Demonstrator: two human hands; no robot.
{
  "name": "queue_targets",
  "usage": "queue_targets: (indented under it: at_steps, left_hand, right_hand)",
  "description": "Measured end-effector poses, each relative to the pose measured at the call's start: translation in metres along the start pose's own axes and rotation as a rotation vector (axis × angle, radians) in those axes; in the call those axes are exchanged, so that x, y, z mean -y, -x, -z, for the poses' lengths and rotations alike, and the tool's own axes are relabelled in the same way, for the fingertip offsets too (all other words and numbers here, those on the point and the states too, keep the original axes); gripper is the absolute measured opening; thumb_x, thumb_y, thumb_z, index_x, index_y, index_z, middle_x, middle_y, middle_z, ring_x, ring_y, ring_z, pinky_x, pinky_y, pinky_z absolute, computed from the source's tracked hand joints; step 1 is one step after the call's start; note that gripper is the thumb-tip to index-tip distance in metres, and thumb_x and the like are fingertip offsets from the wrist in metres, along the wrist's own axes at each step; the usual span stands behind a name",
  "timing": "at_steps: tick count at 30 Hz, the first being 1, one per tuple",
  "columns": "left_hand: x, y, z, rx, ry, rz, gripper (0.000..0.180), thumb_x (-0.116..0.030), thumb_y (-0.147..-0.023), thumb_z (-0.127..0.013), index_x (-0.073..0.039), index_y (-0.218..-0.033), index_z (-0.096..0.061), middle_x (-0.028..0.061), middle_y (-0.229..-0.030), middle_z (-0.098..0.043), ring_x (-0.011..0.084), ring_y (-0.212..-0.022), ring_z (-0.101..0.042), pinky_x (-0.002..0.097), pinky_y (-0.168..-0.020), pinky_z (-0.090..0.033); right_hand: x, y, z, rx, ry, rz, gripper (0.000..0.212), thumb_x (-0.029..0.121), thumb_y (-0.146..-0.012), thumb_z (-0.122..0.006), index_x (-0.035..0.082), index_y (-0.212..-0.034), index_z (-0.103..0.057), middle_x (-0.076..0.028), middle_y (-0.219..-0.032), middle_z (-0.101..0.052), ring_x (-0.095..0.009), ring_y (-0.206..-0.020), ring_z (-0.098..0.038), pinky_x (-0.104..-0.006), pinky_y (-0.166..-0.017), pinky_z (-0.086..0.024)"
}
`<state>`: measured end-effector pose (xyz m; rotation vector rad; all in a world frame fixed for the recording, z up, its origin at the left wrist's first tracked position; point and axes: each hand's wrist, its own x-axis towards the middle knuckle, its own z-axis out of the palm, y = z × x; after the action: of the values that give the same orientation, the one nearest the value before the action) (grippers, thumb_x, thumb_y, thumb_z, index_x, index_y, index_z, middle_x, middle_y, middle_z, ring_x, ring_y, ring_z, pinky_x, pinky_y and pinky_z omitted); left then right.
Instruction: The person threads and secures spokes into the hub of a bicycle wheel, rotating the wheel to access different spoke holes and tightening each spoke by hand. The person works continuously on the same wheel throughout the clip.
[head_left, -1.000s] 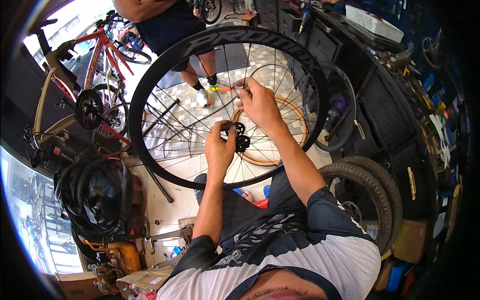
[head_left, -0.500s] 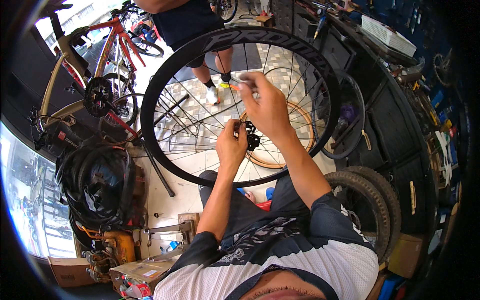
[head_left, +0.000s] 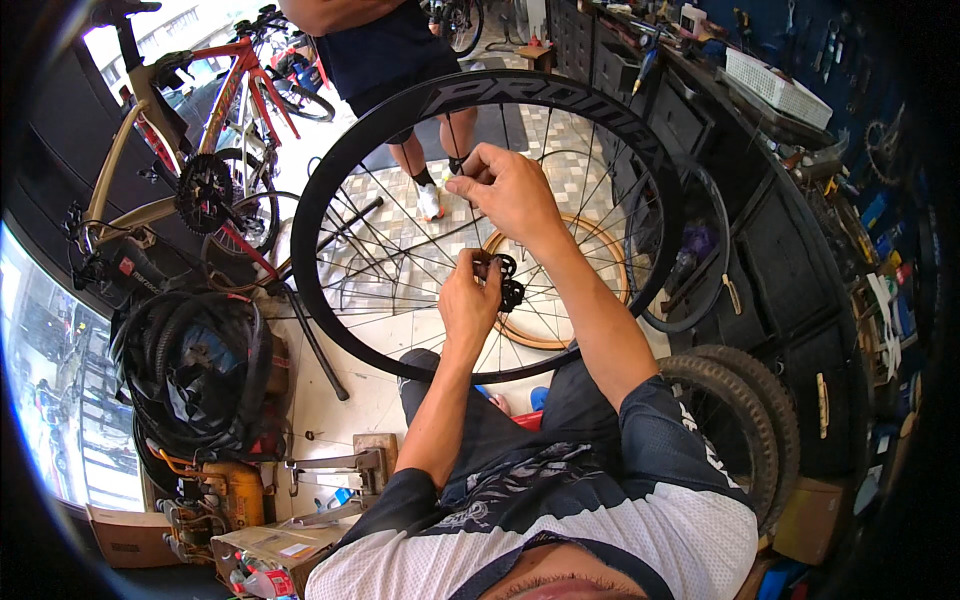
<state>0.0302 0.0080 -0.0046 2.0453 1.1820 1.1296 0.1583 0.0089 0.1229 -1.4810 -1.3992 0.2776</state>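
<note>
A black deep-rimmed bicycle wheel [head_left: 322, 300] stands tilted in front of me, its lower edge over my thighs. Thin dark spokes run from the rim to a black hub [head_left: 511, 293]. My left hand [head_left: 468, 305] is closed at the hub's left side, thumb and fingers against it. Above the hub, my right hand [head_left: 512, 195] is pinched, thumb and index finger together in front of the spokes. What lies between those right fingertips is too small to make out.
Another person [head_left: 375, 50] stands beyond the wheel. Bicycles [head_left: 205, 190] fill the left side, above a pile of black tires [head_left: 190, 350]. A tan-coloured rim [head_left: 610, 235] lies behind the wheel. Knobby tires [head_left: 735, 420] lean near dark drawers at right, below a cluttered workbench.
My right hand has come down and left a little, its blurred fingers now settled into a pinch. The left hand stays at the hub. The whole view has shifted slightly.
</note>
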Motion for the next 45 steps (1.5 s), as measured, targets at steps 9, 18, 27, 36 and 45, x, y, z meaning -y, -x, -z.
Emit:
queue_targets:
  at_steps: [9, 18, 27, 36, 45]
  left_hand:
    - [0.01, 0.0, -0.003, -0.016, -0.001, -0.022, 0.029, -0.028, -0.1, -0.07, 0.0, -0.098, -0.073, 0.0223, -0.076, -0.071, 0.0379, -0.065, -0.069, 0.0458, -0.063, -0.051]
    - [0.008, 0.002, -0.003, -0.013, -0.071, -0.045, 0.034, -0.032, -0.104, -0.062, 0.0, -0.097, -0.072, 0.0262, -0.073, -0.066, 0.0432, -0.065, -0.066, 0.0494, -0.062, -0.048]
    - [0.016, 0.002, -0.004, -0.036, -0.064, -0.15, 0.028, -0.023, -0.1, -0.068, 0.0, -0.116, -0.07, 0.0244, -0.096, -0.073, 0.0388, -0.075, -0.07, 0.0472, -0.067, -0.051]
    - [0.019, 0.014, 0.0, -0.017, 0.107, -0.171, 0.041, -0.013, -0.094, -0.076, -0.002, -0.129, -0.059, 0.0168, -0.118, -0.065, 0.0217, -0.077, -0.067, 0.034, -0.068, -0.054]
    - [0.017, 0.008, -0.004, -0.016, 0.16, -0.172, 0.02, -0.012, -0.097, -0.072, -0.002, -0.112, -0.065, 0.016, -0.097, -0.07, 0.0295, -0.074, -0.069, 0.0394, -0.069, -0.054]
  right_hand:
    - [-0.009, -0.002, -0.006, 0.028, -0.321, -0.058, 0.024, 0.022, -0.096, -0.078, 0.001, -0.102, -0.069, -0.005, -0.078, -0.071, -0.012, -0.064, -0.067, -0.0283, -0.056, -0.05]
    - [0.004, 0.0, 0.009, 0.08, -0.233, -0.078, 0.018, 0.016, -0.095, -0.076, 0.0, -0.097, -0.068, -0.007, -0.072, -0.071, -0.013, -0.061, -0.071, -0.0295, -0.052, -0.052]
    - [-0.019, 0.022, -0.006, 0.034, -0.329, 0.043, 0.021, 0.017, -0.099, -0.075, 0.0, -0.103, -0.063, -0.006, -0.08, -0.072, -0.011, -0.068, -0.067, -0.0274, -0.062, -0.051]
    - [0.026, 0.042, 0.087, -0.603, -1.105, 0.573, 0.026, 0.029, -0.113, -0.052, 0.004, -0.12, -0.059, 0.001, -0.076, -0.06, -0.006, -0.068, -0.052, -0.0249, -0.063, -0.046]
    - [-0.054, 0.029, 0.044, -0.385, 0.248, 0.065, 0.032, 0.031, -0.093, -0.075, 0.004, -0.109, -0.076, -0.018, -0.087, -0.077, -0.035, -0.081, -0.076, -0.0441, -0.074, -0.057]
